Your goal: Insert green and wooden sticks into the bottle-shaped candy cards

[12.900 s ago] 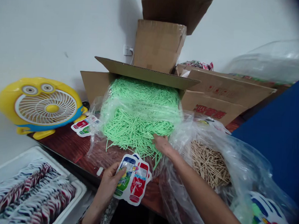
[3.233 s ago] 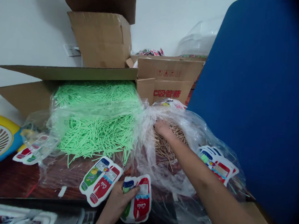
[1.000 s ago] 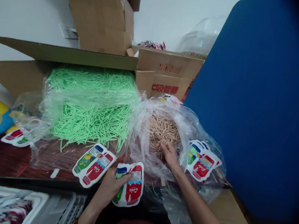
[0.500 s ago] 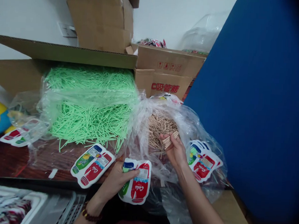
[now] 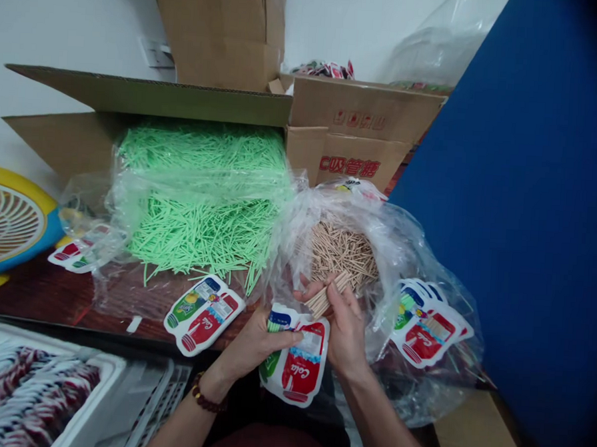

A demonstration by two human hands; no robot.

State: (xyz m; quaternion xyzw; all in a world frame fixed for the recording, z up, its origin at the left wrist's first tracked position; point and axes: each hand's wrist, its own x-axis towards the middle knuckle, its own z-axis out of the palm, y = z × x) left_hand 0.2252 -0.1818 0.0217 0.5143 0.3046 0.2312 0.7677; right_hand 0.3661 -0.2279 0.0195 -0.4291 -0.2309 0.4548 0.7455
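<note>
My left hand (image 5: 259, 345) grips a bottle-shaped candy packet (image 5: 305, 370) with a red cola side and a green side; green sticks show at the top of its green half. Just above its upper edge, my right hand (image 5: 343, 326) is closed on a small bundle of brown sticks (image 5: 327, 297). Behind that hand lies a heap of brown sticks (image 5: 344, 249) in a clear plastic bag (image 5: 402, 235). A similar packet (image 5: 203, 315) rests on the table left of my hands. More packets (image 5: 428, 324) overlap at the right, with sticks visible in the top one.
An open carton (image 5: 150, 95) at the back holds a mass of green sticks (image 5: 208, 229) in clear plastic. A yellow and blue fan (image 5: 13, 222) stands left. Below it, a white foam box (image 5: 105, 373) holds many packets. A blue panel (image 5: 518, 228) closes the right side.
My right hand has moved from the brown heap toward the packet, carrying the brown sticks. The whole view has shifted so that things appear farther right, and more of the fan shows.
</note>
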